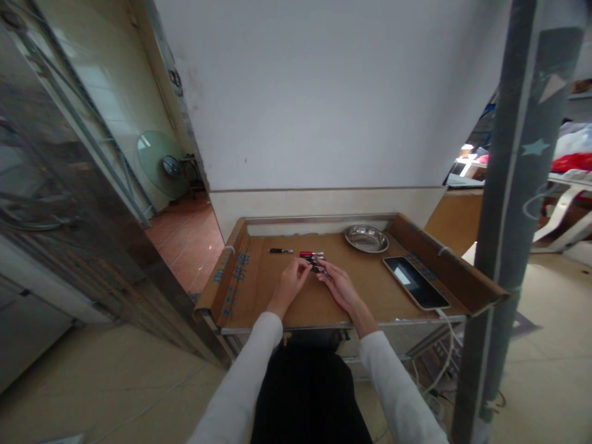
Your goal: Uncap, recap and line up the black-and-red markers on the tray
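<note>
My left hand (pixel 290 282) and my right hand (pixel 337 282) meet over the middle of a cardboard-covered table (pixel 370 283). Together they pinch a small dark object (pixel 315 265) between their fingertips; what it is I cannot tell. Just beyond the fingers lies a red pen-like item (pixel 311 253). A black pen-like item (pixel 280 250) lies a little further left, apart from both hands.
A shallow metal dish (pixel 367 238) sits at the back right of the table. A phone (pixel 415 282) with a white cable lies near the right edge. Raised cardboard flaps border both sides. A grey pillar (pixel 509 216) stands to the right, a white wall behind.
</note>
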{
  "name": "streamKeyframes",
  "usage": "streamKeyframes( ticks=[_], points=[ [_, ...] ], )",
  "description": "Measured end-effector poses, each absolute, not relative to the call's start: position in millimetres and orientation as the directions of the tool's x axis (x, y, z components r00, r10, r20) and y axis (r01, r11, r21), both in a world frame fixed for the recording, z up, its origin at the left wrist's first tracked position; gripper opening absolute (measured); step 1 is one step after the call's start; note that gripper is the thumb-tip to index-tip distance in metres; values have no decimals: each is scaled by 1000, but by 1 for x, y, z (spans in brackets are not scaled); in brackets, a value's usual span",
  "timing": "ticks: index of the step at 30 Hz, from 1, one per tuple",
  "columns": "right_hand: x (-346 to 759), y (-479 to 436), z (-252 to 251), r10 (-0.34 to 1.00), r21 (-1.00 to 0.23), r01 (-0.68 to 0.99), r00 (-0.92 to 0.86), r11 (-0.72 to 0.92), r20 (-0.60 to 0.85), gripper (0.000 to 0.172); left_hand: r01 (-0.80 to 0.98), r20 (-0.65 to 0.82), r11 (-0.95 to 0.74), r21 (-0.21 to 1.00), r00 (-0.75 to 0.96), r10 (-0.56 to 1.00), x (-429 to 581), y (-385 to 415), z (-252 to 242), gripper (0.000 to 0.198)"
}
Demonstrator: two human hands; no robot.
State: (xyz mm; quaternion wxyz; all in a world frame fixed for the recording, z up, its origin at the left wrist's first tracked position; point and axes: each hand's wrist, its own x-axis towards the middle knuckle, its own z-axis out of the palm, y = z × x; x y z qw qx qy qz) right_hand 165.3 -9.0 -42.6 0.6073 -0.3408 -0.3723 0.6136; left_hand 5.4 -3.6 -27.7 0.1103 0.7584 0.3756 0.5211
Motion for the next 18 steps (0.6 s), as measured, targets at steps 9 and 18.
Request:
streamKeyframes(
  ticks=[9, 18],
  points=[
    [167, -6, -45, 993, -854, -512, 104, 94, 47, 28, 472, 715, -644, 602, 40, 698, 1, -4, -26, 13],
    [163, -7, -42, 977, -870, -465, 198, 167, 81, 33, 462, 689, -611, 642, 1, 725, 1, -3, -24, 11]
  ],
)
